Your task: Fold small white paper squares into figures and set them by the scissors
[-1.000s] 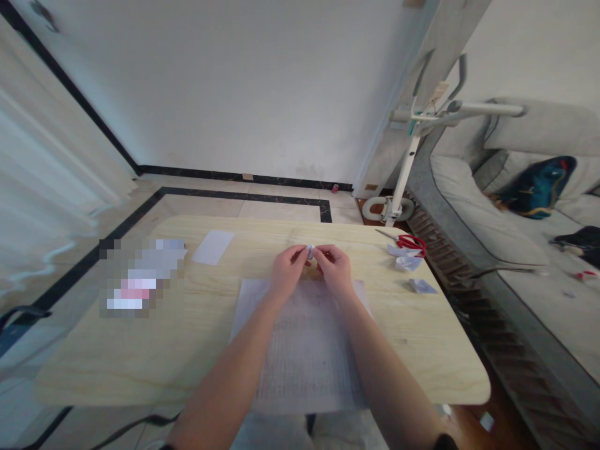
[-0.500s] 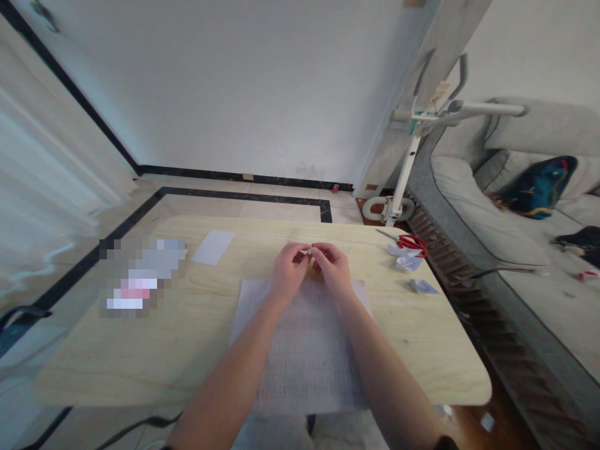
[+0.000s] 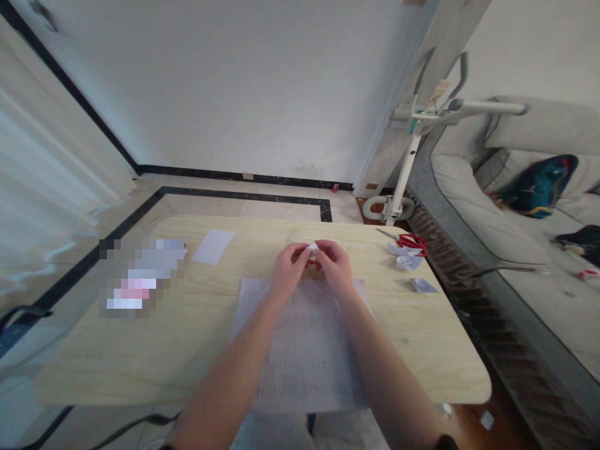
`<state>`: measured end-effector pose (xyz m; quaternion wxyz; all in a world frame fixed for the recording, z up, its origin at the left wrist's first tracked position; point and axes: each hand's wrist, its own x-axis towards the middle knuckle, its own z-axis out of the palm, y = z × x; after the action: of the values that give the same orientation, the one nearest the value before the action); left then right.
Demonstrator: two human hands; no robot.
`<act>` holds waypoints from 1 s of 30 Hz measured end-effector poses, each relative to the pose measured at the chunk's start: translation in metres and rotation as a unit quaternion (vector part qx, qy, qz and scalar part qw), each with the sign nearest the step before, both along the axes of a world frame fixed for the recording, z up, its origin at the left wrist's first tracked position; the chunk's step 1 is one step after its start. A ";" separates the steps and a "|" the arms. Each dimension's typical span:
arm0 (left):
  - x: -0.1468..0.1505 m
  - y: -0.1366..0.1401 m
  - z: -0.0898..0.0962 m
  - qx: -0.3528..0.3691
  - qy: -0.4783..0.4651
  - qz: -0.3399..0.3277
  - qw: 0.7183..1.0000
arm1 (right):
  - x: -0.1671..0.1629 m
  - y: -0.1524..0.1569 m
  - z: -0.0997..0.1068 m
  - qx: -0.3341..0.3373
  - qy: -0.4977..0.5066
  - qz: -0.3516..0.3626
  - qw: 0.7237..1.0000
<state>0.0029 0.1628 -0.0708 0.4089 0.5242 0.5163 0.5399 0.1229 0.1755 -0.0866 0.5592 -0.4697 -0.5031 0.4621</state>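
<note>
Between my fingertips is a small white piece of paper (image 3: 313, 248), pinched from both sides above the far edge of a large printed sheet (image 3: 309, 350). My left hand (image 3: 290, 265) grips its left side with thumb and fingers closed. On the other side my right hand (image 3: 335, 264) does the same, the two thumbs nearly meeting. Most of the paper is covered by my fingers, so its exact shape cannot be made out. The printed sheet lies flat on the wooden table (image 3: 210, 350) beneath my forearms.
Red-handled scissors (image 3: 411, 242) lie at the table's far right, touching crumpled white paper (image 3: 407, 257). Nearer sits a small folded paper (image 3: 424, 285). A blank white sheet (image 3: 214, 247) rests at far left, beside a blurred-out patch. A grey sofa (image 3: 525, 250) stands to the right.
More of the white paper now shows between my fingertips. My hands have shifted very slightly apart and upward; the things on the table have stayed put.
</note>
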 end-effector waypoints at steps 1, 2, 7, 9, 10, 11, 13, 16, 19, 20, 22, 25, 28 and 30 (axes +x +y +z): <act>0.000 0.000 0.000 -0.001 0.000 -0.001 1.000 | 0.000 0.000 0.000 0.001 -0.002 -0.002 1.000; 0.000 0.000 0.001 -0.003 -0.001 -0.003 1.000 | 0.001 0.000 0.000 0.001 -0.010 -0.004 1.000; -0.001 0.001 -0.003 0.004 -0.010 0.007 1.000 | 0.000 -0.001 0.003 0.011 -0.067 0.003 0.998; -0.002 0.002 -0.006 0.006 -0.015 0.016 1.000 | -0.001 -0.002 0.004 0.015 -0.080 0.004 0.997; -0.002 0.003 -0.006 0.006 -0.018 0.020 1.000 | -0.001 -0.002 0.004 0.016 -0.083 0.002 0.996; -0.002 0.003 -0.007 0.005 -0.020 0.020 1.000 | -0.001 -0.001 0.003 0.015 -0.085 -0.001 0.996; -0.001 0.003 -0.007 0.001 -0.025 0.014 1.000 | 0.000 -0.001 0.001 0.016 -0.086 -0.007 0.996; -0.001 0.002 -0.005 -0.007 -0.033 -0.002 0.999 | 0.002 0.001 -0.001 0.018 -0.076 -0.009 0.997; -0.002 0.002 -0.005 0.002 -0.006 -0.007 1.000 | 0.002 0.001 -0.001 0.015 -0.060 -0.003 0.998; -0.002 0.001 -0.006 0.017 0.017 -0.004 1.000 | 0.002 0.001 -0.001 0.018 -0.061 -0.002 0.998; -0.003 0.001 -0.009 0.060 0.065 0.009 0.996 | 0.001 0.000 0.000 0.034 -0.076 -0.006 0.997; -0.003 0.000 -0.013 0.114 0.123 0.022 0.986 | 0.000 -0.002 0.002 0.081 -0.128 -0.026 0.988; -0.003 0.000 -0.015 0.136 0.158 0.027 0.978 | -0.001 -0.004 0.002 0.116 -0.165 -0.043 0.978; -0.004 0.001 -0.016 0.147 0.165 0.037 0.975 | -0.001 -0.004 0.001 0.118 -0.167 -0.052 0.978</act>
<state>-0.0006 0.1634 -0.0871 0.2166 0.6411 0.5109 0.5301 0.1220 0.1711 -0.0851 0.5417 -0.4965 -0.6154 0.2851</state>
